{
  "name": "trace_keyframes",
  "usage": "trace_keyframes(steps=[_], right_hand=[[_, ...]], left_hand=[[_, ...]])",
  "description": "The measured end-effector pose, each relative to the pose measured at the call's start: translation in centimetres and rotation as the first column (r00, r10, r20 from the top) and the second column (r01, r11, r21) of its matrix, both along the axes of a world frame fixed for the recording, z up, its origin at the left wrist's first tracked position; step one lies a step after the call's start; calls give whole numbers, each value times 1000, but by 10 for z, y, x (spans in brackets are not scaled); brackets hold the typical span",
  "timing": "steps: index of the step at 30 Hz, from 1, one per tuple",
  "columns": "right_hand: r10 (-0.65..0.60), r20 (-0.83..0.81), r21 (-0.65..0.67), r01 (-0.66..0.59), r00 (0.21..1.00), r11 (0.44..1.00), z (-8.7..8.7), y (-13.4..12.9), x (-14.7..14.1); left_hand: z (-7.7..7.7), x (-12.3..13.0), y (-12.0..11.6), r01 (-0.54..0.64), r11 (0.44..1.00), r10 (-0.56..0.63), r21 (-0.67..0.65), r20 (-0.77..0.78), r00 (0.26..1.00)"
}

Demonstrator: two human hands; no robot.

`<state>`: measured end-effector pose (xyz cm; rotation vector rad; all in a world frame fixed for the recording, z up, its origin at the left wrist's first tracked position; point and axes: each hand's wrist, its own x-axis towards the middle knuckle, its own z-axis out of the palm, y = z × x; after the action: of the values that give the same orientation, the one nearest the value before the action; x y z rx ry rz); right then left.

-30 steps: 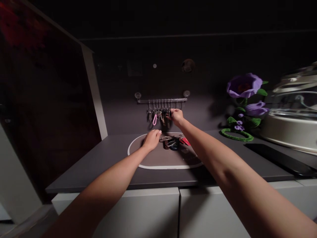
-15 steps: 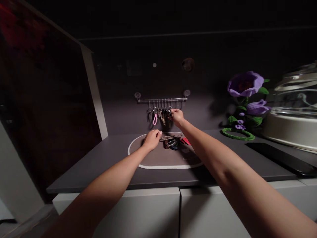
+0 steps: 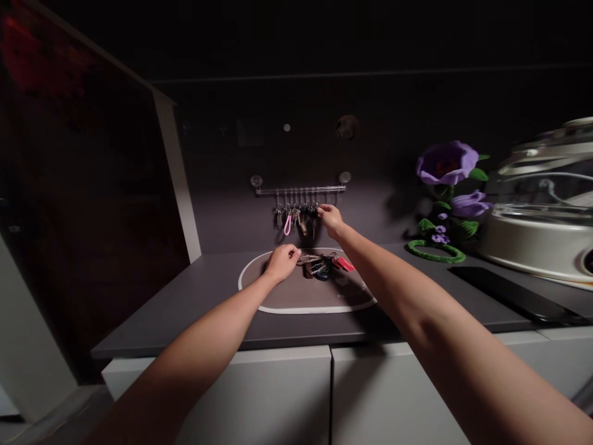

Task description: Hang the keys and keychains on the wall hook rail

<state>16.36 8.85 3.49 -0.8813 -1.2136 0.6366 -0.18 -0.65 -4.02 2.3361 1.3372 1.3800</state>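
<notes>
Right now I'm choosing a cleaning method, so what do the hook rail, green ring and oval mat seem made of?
The hook rail looks like glossy clear plastic: it is see-through with bright highlights. The green ring seems fuzzy chenille or plush, from its soft, tufted surface. The oval mat looks matte, without gloss; fabric or rubber, unclear.

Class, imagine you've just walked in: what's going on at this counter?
A person's right hand is at the right end of a row of hanging keys, below a clear rail; its exact grip is too small to tell. The left hand is low by the oval mat, near a small heap of keyrings with a red piece.
</notes>
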Motion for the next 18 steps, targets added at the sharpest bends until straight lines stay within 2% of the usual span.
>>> trace_keyframes(steps=[3, 9, 12, 18], right_hand=[[-50, 4, -90, 50, 999, 995, 5, -14, 2], [32, 14, -159, -30, 999, 987, 3, -52, 5], [72, 31, -171, -66, 997, 983, -9, -71, 8], [102, 108, -157, -84, 989, 984, -46, -107, 20]], left_hand=[[1, 0, -4, 4, 999, -2, -45, 42, 999], [0, 1, -12, 38, 988, -21, -153, 114, 993], [-1, 3, -13, 48, 975, -21, -217, 122, 992], [-2, 8, -12, 44, 920, 13, -389, 144, 989]])
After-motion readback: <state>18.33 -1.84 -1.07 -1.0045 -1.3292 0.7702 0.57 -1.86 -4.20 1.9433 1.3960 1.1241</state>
